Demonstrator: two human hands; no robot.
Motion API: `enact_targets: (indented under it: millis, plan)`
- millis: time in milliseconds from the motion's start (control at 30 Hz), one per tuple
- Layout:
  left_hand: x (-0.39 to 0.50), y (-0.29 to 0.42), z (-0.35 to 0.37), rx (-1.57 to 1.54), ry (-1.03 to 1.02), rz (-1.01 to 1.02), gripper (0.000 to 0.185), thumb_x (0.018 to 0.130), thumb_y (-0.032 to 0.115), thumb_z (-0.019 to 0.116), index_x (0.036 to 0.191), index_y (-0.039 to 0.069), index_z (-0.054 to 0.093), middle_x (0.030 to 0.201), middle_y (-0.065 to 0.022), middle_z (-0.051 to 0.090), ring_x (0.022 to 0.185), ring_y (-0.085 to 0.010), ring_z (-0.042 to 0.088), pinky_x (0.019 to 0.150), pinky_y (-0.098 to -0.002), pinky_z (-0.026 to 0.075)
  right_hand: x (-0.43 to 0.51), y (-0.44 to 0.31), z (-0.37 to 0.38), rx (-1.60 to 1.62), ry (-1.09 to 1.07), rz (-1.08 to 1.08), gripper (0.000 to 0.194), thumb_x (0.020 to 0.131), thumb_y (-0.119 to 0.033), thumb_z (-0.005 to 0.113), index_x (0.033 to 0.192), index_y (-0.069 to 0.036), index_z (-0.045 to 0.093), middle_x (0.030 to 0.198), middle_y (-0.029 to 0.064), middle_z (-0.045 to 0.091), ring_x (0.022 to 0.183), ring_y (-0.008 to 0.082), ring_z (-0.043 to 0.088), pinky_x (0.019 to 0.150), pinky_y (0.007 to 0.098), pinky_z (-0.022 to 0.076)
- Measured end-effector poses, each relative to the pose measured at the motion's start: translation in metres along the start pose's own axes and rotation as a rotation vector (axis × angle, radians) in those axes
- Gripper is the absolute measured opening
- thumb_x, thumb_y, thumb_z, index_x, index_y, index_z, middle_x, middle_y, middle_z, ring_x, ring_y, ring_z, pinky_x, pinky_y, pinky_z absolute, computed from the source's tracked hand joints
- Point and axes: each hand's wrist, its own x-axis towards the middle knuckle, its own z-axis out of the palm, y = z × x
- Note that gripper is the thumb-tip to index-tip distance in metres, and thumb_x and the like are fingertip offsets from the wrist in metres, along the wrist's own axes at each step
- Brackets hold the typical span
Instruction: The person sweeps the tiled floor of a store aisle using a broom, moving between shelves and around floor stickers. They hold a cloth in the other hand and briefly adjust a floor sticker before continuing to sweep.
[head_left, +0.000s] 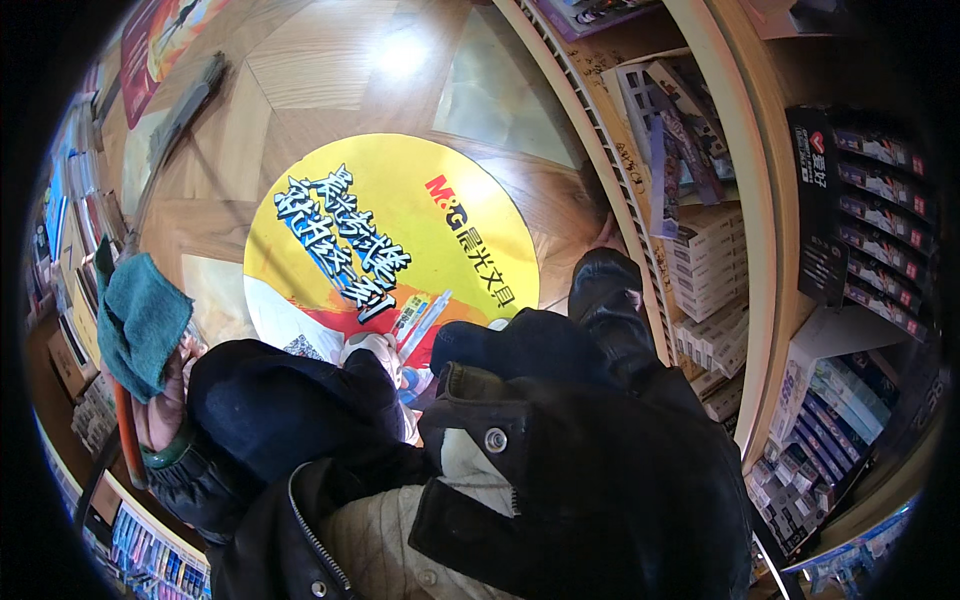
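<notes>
At the left, my left hand (171, 390) is closed around a folded teal cloth (142, 326) and a long orange-red handle (126, 435). Beyond the cloth, a long-handled floor tool with a grey, narrow head (187, 97) reaches over the floor; whether it is a mop or a broom is unclear. My right hand (612, 234) is mostly hidden past its black sleeve, low beside the shelf edge; its fingers cannot be made out. A round yellow floor sticker (480, 195) lies on the wood-patterned floor between the hands, partly covered by my dark-clothed knees.
Curved wooden shelving (720, 150) at the right holds stacked small boxes (705, 262) and a black display rack (817, 202). Shelves at the left hold books or folders (82, 180) and, lower down, packaged pens (157, 551). A red printed panel (154, 52) stands at the upper left.
</notes>
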Motion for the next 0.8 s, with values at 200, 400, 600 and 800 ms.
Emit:
enact_targets:
  millis: [200, 400, 600, 800]
  plan:
    - [-0.013, 0.005, -0.016, 0.009, -0.191, -0.023, 0.043, 0.082, 0.029, 0.039, 0.113, -0.001, 0.033, 0.119, -0.0174, 0.033, 0.108, -0.0311, 0.033, 0.091, -0.0455, 0.027, 0.02, -0.003, -0.025, -0.051, 0.058, -0.1, 0.03, 0.077, -0.021, 0.048, 0.098, 0.001, 0.047, 0.091, 0.0141, 0.051, 0.086, 0.0265, 0.049, 0.07, 0.0342, 0.0461]
    - [-0.018, 0.006, -0.032, 0.0, -0.401, -0.095, 0.04, 0.084, 0.026, 0.034, 0.112, -0.003, 0.035, 0.119, -0.0174, 0.034, 0.108, -0.0296, 0.034, 0.093, -0.0434, 0.023, -0.025, 0.001, -0.035, -0.25, 0.058, -0.005, 0.023, 0.076, -0.026, 0.051, 0.081, -0.003, 0.05, 0.069, 0.0085, 0.051, 0.061, 0.0183, 0.049, 0.053, 0.0284, 0.0444]
    - [-0.032, 0.009, -0.028, -0.081, -0.26, -0.168, 0.048, 0.081, 0.038, 0.038, 0.115, 0.004, 0.034, 0.119, -0.0148, 0.034, 0.108, -0.0315, 0.033, 0.092, -0.0466, 0.024, -0.134, 0.092, 0.056, -1.159, -0.53, 0.493, 0.015, 0.079, -0.021, 0.047, 0.083, -0.007, 0.051, 0.042, -0.0024, 0.031, 0.029, 0.0067, 0.022, 0.028, 0.0205, 0.0185]
    - [-0.037, -0.041, 0.059, -0.438, -0.438, -0.454, 0.035, 0.077, 0.019, 0.048, 0.106, 0.001, 0.039, 0.107, -0.0138, 0.044, 0.091, -0.0238, 0.047, 0.081, -0.0386, 0.04, -0.267, 0.181, 0.158, -1.505, -1.158, 0.506, 0.026, 0.075, -0.01, 0.047, 0.101, -0.006, 0.049, 0.07, 0.0054, 0.053, 0.059, 0.0109, 0.05, 0.051, 0.0199, 0.0407]
